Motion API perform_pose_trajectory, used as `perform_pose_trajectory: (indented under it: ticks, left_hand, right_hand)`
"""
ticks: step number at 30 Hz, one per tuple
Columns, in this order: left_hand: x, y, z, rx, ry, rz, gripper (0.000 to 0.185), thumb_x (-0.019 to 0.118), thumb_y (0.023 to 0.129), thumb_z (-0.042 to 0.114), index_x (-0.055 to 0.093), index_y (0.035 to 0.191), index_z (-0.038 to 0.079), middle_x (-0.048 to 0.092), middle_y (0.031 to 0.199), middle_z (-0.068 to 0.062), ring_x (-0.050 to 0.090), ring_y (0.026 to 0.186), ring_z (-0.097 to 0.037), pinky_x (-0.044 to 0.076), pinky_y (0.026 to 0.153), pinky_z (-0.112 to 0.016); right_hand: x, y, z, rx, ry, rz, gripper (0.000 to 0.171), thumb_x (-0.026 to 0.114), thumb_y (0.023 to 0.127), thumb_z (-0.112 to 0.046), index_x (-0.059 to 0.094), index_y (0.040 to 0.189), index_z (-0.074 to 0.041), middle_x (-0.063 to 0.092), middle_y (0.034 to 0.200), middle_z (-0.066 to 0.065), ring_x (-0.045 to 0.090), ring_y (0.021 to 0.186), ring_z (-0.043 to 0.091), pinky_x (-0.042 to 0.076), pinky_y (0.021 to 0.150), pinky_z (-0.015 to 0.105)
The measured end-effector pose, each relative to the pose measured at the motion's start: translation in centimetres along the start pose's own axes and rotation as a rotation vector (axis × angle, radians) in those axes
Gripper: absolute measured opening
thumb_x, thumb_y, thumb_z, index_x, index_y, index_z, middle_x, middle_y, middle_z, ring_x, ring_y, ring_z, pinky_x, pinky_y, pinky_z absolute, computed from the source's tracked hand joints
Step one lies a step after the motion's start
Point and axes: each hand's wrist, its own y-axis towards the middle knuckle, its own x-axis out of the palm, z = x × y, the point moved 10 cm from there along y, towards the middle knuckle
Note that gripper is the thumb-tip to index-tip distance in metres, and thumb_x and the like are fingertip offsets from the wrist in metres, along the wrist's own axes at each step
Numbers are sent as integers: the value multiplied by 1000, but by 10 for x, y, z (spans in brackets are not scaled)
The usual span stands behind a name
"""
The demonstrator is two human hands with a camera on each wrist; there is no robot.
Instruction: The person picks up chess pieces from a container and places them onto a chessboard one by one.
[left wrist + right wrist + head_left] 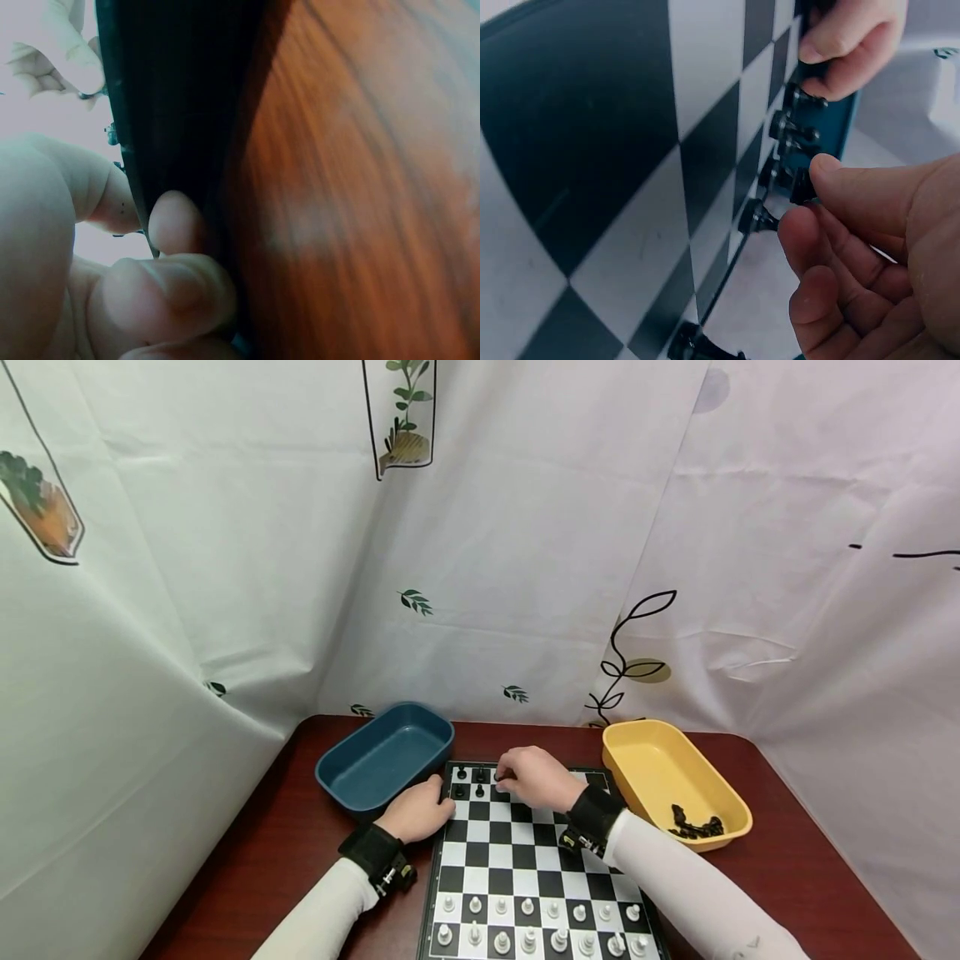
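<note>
My right hand (538,778) is over the far rows of the chessboard (500,832). In the right wrist view, its thumb and fingers pinch a small black chess piece (802,186), partly hidden by the fingertips. Several black pieces (480,791) stand at the board's far left corner, just left of that hand. My left hand (417,812) holds the board's left edge; in the left wrist view its fingers (176,296) lie against the dark side of the board. Two rows of white pieces (502,942) stand at the near end.
A yellow tub (651,760) at the right holds several black pieces (696,823) in its near end. Left of the board, a blue tub (390,747) stands behind my left hand. The dark red table (296,827) meets a white cloth backdrop (480,568) at the back.
</note>
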Motion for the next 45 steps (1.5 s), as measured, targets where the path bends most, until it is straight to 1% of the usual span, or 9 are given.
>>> perform_pose_trajectory:
  ticks: [5,14,18,25,29,34,40,42,45]
  left_hand:
    - [2,1,-2,0,0,5,45,61,103,27,64,133,-6,73,115,-16,69,94,-24,57,88,-49]
    - [3,5,-4,7,2,10,43,62,102,28,65,130,-4,73,111,-14,68,91,-22,57,87,-49]
    - [3,5,-4,8,1,7,43,62,102,28,65,131,-4,73,112,-14,68,91,-21,57,87,-48]
    - [3,4,-3,7,-1,6,43,62,102,28,65,131,-4,73,113,-14,68,91,-21,57,87,-48]
    - [3,4,-3,11,0,7,44,61,102,27,65,133,-5,73,115,-15,68,93,-22,57,88,-48]
    - [3,3,-4,10,-1,7,42,62,102,27,65,131,-4,72,112,-14,67,91,-22,57,88,-48]
    - [4,2,-3,8,-2,6,44,62,102,27,65,132,-5,73,115,-15,68,94,-22,57,89,-49]
    - [4,2,-3,8,-5,3,44,61,102,27,65,132,-5,72,115,-15,68,93,-23,57,89,-49]
    - [3,2,-3,13,-4,5,43,61,102,27,65,132,-4,72,113,-15,67,92,-22,57,88,-49]
  right_hand:
    - [6,2,1,8,0,-16,8,84,99,-10,82,106,-10,74,95,-3,63,81,11,56,78,36]
    - [15,5,6,11,-14,-25,7,85,99,-11,80,103,-14,74,95,-4,65,83,10,57,81,38]
    - [17,4,7,26,-21,-29,8,85,99,-11,79,102,-15,72,94,-5,63,81,10,57,80,38]
    - [19,4,9,49,11,-33,10,86,98,-11,78,102,-14,71,91,-5,61,79,10,55,78,37]
    - [20,4,9,45,15,-40,11,86,97,-10,78,102,-14,70,91,-6,60,79,10,55,77,36]
    - [21,4,9,48,19,-45,13,87,96,-10,77,103,-14,69,90,-6,60,79,10,54,77,36]
    - [16,0,6,29,-23,-27,17,87,96,-11,77,110,-11,69,93,-4,62,82,11,55,78,37]
    - [11,-3,6,19,-37,-10,17,87,97,-12,78,111,-10,69,94,-3,61,82,11,55,77,37]
    - [-2,-7,7,21,-27,27,17,86,98,-14,79,112,-8,69,95,-3,61,81,11,54,76,36]
